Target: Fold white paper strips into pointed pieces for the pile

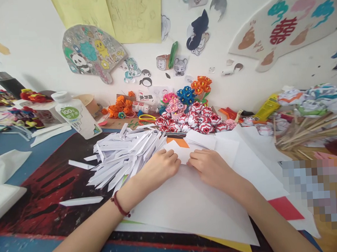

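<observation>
A small white piece of paper (181,152) is pinched between my two hands over the large white sheets. My left hand (165,164), with a dark red bracelet at its wrist, is closed on the paper's left side. Closed on the right side of the same piece is my right hand (206,165). Large white sheets (189,204) lie beneath both hands. Just left of my left hand rests a heap of folded white paper strips (121,154). Behind my right hand lie more white papers (201,139), and an orange piece (177,142) shows beside them.
A white bottle (76,115) stands at the back left. Red-and-white paper flowers (198,118) and colourful flowers (186,97) line the wall. Wooden sticks (301,128) lie at right. One folded strip (82,201) sits apart on the dark mat (48,196).
</observation>
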`<control>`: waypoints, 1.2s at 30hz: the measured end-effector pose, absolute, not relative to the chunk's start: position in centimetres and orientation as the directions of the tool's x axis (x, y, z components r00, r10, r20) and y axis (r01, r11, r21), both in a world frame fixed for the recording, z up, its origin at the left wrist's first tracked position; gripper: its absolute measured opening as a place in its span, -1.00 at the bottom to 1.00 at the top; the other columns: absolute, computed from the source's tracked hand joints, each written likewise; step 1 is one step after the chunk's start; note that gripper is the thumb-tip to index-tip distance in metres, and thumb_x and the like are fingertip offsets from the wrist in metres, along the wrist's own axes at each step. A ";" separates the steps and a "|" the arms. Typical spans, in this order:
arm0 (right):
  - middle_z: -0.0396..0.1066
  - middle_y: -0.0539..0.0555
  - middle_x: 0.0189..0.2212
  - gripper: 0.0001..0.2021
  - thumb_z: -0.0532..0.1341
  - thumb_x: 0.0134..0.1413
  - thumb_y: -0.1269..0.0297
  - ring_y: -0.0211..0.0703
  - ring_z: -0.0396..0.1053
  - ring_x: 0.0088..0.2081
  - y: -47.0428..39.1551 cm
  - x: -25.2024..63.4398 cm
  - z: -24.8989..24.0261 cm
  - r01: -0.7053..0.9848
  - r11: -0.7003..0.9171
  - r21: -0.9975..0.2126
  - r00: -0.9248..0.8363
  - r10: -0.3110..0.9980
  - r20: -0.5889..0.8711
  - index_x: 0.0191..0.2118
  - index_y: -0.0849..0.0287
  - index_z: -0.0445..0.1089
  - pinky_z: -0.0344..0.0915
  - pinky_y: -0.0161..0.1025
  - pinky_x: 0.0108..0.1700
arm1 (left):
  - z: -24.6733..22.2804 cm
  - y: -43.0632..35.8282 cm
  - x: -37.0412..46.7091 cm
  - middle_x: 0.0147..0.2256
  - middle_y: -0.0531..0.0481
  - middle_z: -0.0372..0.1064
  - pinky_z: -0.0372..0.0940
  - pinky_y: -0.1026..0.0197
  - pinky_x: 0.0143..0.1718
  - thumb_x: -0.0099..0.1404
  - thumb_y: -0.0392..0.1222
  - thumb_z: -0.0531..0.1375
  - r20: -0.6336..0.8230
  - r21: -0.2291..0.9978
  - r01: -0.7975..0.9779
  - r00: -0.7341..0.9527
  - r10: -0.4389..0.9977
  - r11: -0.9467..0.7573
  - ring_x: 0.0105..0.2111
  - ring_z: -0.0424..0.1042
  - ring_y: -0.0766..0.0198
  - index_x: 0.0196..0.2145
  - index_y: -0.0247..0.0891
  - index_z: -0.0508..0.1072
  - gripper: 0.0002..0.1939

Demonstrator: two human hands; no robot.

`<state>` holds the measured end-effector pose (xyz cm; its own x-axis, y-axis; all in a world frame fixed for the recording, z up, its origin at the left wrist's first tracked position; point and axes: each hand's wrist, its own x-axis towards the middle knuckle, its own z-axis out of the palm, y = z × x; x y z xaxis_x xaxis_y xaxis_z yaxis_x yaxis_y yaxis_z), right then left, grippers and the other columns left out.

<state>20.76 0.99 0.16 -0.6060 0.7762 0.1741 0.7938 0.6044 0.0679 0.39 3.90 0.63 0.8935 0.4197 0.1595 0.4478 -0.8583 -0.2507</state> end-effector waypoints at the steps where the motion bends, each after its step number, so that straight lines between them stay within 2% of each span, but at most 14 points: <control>1: 0.36 0.04 -0.49 -0.79 0.10 0.07 0.59 -0.19 0.27 -0.40 0.9 20.8 0.2 0.789 0.611 0.060 -0.612 0.775 0.158 -0.42 0.22 0.43 0.01 -0.22 -0.36 | 0.6 3.9 0.4 -0.41 -0.07 0.32 0.14 0.12 -0.42 0.29 -0.37 0.10 0.152 -0.247 0.440 0.897 0.414 -0.863 -0.37 0.29 0.14 -0.41 -0.30 0.31 -0.89; 8: 0.38 0.06 -0.47 -0.76 0.09 0.14 0.53 -0.20 0.30 -0.40 0.8 21.1 0.7 0.813 0.583 -0.009 -0.581 0.811 0.074 -0.34 0.18 0.49 0.00 -0.24 -0.38 | 0.2 4.0 0.0 -0.43 -0.06 0.32 0.13 0.12 -0.45 0.31 -0.34 0.08 0.149 -0.232 0.431 0.902 0.405 -0.872 -0.39 0.31 0.14 -0.42 -0.29 0.32 -0.87; 14: 0.41 0.04 -0.45 -0.83 0.14 0.19 0.41 -0.19 0.33 -0.41 1.0 21.0 0.4 0.846 0.533 0.032 -0.532 0.838 0.122 -0.41 0.19 0.43 -0.03 -0.23 -0.41 | 0.3 3.9 0.4 -0.42 -0.06 0.32 0.14 0.13 -0.47 0.27 -0.40 0.11 0.145 -0.282 0.410 0.912 0.384 -0.867 -0.40 0.31 0.15 -0.40 -0.31 0.32 -0.91; 21: 0.35 0.02 -0.48 -0.79 0.10 0.13 0.58 -0.19 0.28 -0.43 1.1 20.7 -0.1 0.790 0.598 0.137 -0.613 0.760 0.217 -0.47 0.21 0.32 0.00 -0.21 -0.39 | -0.1 4.1 0.6 -0.42 -0.05 0.29 0.12 0.13 -0.44 0.32 -0.39 0.04 0.218 -0.306 0.441 0.895 0.389 -0.844 -0.39 0.28 0.17 -0.41 -0.30 0.29 -0.86; 24: 0.33 0.03 -0.48 -0.80 0.08 0.15 0.57 -0.18 0.26 -0.43 1.1 20.5 -0.1 0.766 0.625 0.152 -0.641 0.719 0.270 -0.44 0.21 0.31 0.02 -0.21 -0.37 | -0.2 4.1 0.6 -0.42 -0.03 0.28 0.08 0.14 -0.44 0.34 -0.38 0.03 0.254 -0.282 0.461 0.882 0.398 -0.841 -0.38 0.25 0.19 -0.41 -0.28 0.28 -0.85; 29: 0.33 0.01 -0.50 -0.80 0.04 0.24 0.48 -0.21 0.26 -0.44 1.1 20.6 -0.1 0.766 0.642 0.034 -0.607 0.705 0.367 -0.41 0.21 0.30 0.07 -0.22 -0.34 | 0.1 3.9 0.7 -0.38 -0.02 0.27 0.06 0.15 -0.40 0.37 -0.32 0.02 0.316 -0.224 0.484 0.857 0.407 -0.846 -0.38 0.22 0.22 -0.37 -0.28 0.28 -0.86; 33: 0.32 0.00 -0.54 -0.79 0.05 0.22 0.47 -0.23 0.23 -0.47 1.1 20.9 0.0 0.754 0.651 -0.090 -0.560 0.708 0.431 -0.44 0.21 0.29 0.08 -0.25 -0.37 | 0.3 3.8 0.8 -0.39 0.01 0.28 0.02 0.15 -0.41 0.38 -0.29 0.01 0.345 -0.183 0.486 0.846 0.407 -0.855 -0.38 0.21 0.23 -0.35 -0.25 0.30 -0.86; 36: 0.33 0.03 -0.54 -0.77 0.03 0.21 0.49 -0.22 0.22 -0.47 1.1 21.1 0.4 0.735 0.665 -0.131 -0.536 0.689 0.489 -0.46 0.21 0.28 0.09 -0.26 -0.37 | 0.6 3.7 0.7 -0.40 0.02 0.29 0.01 0.17 -0.41 0.38 -0.28 0.00 0.364 -0.131 0.495 0.830 0.423 -0.859 -0.38 0.22 0.24 -0.35 -0.24 0.33 -0.83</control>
<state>21.07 1.12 0.40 -0.5356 0.6888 0.4885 0.7353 0.6649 -0.1312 0.75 3.71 0.64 0.8299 0.4226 0.3643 0.4949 -0.8590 -0.1309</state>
